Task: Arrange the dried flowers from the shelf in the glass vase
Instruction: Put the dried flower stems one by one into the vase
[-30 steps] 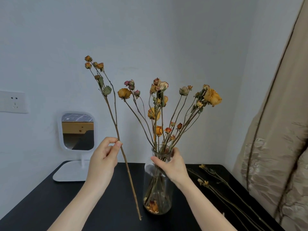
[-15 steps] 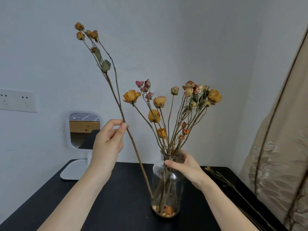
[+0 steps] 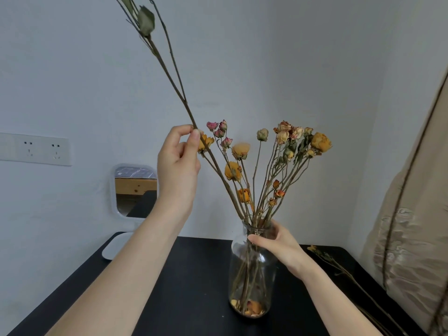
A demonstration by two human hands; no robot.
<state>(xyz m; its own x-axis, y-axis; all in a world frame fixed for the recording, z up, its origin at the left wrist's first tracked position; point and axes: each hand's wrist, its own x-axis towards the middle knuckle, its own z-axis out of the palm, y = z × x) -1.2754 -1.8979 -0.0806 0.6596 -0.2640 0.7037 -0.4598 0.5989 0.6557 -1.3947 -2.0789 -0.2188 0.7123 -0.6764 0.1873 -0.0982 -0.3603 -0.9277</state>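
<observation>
**Left hand.** The left hand (image 3: 178, 163), up and to the left of the glass vase (image 3: 252, 275), pinches a long dried stem (image 3: 189, 112) between thumb and fingertips; the other fingers are loosely curled. The grasp sits on the bare shaft below the fork. The leaves and upper part run out of view at the top, so the stem's flower heads are not visible.

**Change noted.** A second ago the stem's lower end hung beside the vase, down near the black table (image 3: 181, 287). Half a second ago it was still outside the glass, against the vase's left wall. The hand has since risen, and the stem now slants down to the vase mouth among the stems already there. How far the tip has gone inside cannot be told.

**Vase.** It stands upright on the table and holds a bunch of dried flowers (image 3: 240, 150), with loose petals at the bottom.

**Right hand.** The right hand (image 3: 278, 246) grips the vase neck from the right, fingers wrapped round the glass, as it did before.

**Right of the vase.** More loose stems (image 3: 339, 265) lie on the table, beside a beige curtain (image 3: 412, 238).

**Assessment.** The stem appears to be at the point of insertion. The next move is probably to lower it. Brittle blooms could snag or shed. Work remains.
</observation>
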